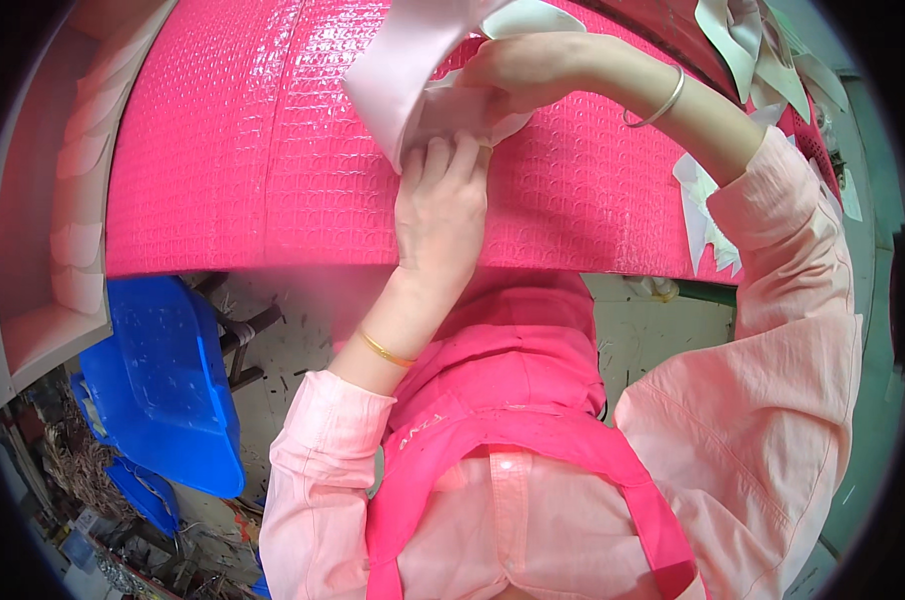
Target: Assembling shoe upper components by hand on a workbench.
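Sheet (pixel 393 75) sits over the counter (pixel 198 150), just beyond the left hand (pixel 441 205), which pinches its near edge, likely to steady it. The right hand (pixel 528 72) bends over it; hidden fingertips leave that grip unclear.

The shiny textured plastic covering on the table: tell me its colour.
The shiny textured plastic covering is bright pink, best seen in the head view.

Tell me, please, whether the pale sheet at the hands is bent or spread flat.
Bent: the pale sheet has a panel slanting away from the part between left hand and right hand.
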Demonstrator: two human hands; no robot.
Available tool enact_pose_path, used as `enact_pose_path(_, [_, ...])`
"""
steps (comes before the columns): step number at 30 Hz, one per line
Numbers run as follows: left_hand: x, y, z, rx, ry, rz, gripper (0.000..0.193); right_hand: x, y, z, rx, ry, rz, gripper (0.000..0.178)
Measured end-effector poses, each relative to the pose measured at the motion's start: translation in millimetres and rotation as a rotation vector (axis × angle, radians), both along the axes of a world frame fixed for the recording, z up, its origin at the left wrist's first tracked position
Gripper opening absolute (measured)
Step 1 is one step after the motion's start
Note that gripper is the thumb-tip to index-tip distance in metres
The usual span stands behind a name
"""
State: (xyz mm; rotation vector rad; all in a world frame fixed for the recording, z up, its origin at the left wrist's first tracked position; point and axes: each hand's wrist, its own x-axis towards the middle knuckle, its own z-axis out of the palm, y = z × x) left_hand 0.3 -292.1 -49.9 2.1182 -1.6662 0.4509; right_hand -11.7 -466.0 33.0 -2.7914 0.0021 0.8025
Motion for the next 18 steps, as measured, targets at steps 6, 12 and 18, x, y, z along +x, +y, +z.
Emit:
enact_pose_path(6, [14.8,1.3,4.2,0.107,0.001,-0.22,0.026,-3.1,-28.3,-5.1,0.12,0.053,-0.043,0.03])
enact_pose_path(12, [17.8,28.3,18.6,0.156,-0.111,-0.249,0.023,-7.8,-8.3,-6.4,0.414,0.045,-0.099,0.047])
enact_pose_path(18, [7.6,30.2,11.7,0.173,0.175,-0.094,0.03,-2.1,4.8,-28.8,0.335,-0.165,-0.231,0.05])
